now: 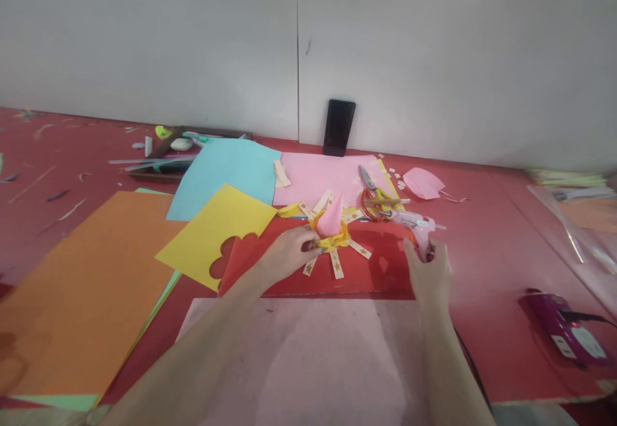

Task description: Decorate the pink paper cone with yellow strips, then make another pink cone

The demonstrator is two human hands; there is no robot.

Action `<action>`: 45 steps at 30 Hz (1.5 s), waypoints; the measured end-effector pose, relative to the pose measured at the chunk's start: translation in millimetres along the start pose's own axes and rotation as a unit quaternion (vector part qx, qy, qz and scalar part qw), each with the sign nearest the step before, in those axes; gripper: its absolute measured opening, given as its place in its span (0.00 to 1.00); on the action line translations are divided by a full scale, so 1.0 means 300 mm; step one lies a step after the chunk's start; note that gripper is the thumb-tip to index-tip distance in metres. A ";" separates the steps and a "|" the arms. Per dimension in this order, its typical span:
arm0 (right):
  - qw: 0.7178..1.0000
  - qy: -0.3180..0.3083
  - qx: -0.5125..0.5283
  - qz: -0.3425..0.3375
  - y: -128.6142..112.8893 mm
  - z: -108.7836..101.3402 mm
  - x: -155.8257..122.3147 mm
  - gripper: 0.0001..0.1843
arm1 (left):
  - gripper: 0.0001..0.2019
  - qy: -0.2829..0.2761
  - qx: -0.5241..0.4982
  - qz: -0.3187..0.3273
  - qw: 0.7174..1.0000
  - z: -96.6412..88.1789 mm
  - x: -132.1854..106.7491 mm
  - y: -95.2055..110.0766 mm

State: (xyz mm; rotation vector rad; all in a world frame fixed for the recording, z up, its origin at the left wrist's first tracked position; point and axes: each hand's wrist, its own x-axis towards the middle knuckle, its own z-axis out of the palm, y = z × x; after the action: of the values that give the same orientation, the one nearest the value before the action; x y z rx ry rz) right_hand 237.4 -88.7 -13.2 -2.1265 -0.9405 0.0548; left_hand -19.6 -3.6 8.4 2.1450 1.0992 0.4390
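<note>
My left hand (pixel 289 250) pinches the side of a yellow ribbon (pixel 332 242) that wraps the base of a pink paper cone (pixel 331 217). Pale strips with gold stars (pixel 337 264) fan out around the cone like rays. It all rests on a sheet of red paper (pixel 385 278). To the right, my right hand (pixel 432 272) is closed round the handle of a pink hot glue gun (pixel 420 225), whose nozzle points left toward the scissors. Those scissors (pixel 378 198), with orange and yellow handles, lie just behind the cone on pink paper (pixel 318 172).
Yellow (pixel 250 211), blue (pixel 226 172) and orange (pixel 87 284) paper sheets overlap on the left. A brown tray (pixel 144 174) of tools sits behind them. A black phone (pixel 339 127) leans on the white wall. At right is a purple power strip (pixel 563 326) with a cable.
</note>
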 end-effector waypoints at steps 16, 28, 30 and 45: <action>0.973 0.172 -0.150 -0.010 0.101 -0.047 0.072 0.25 | 0.09 0.001 0.000 0.002 1.000 0.005 0.001 -0.001; 0.894 -0.266 0.136 -0.335 -0.228 0.081 0.027 0.06 | 0.07 -0.006 0.016 0.012 1.000 -0.005 0.001 0.005; 0.889 -0.294 0.140 -0.321 -0.198 0.098 0.027 0.05 | 0.07 -0.007 0.024 0.020 0.999 -0.007 0.002 0.004; 0.869 -0.316 0.161 -0.346 -0.175 0.137 0.001 0.03 | 0.07 -0.021 0.053 0.033 0.998 -0.014 0.000 0.013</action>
State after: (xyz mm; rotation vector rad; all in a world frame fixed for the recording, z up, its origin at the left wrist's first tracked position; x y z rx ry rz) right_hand 192.1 -40.4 -5.6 -1.3588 -1.8853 0.5284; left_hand -19.8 -3.5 14.2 2.2788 1.0519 0.3713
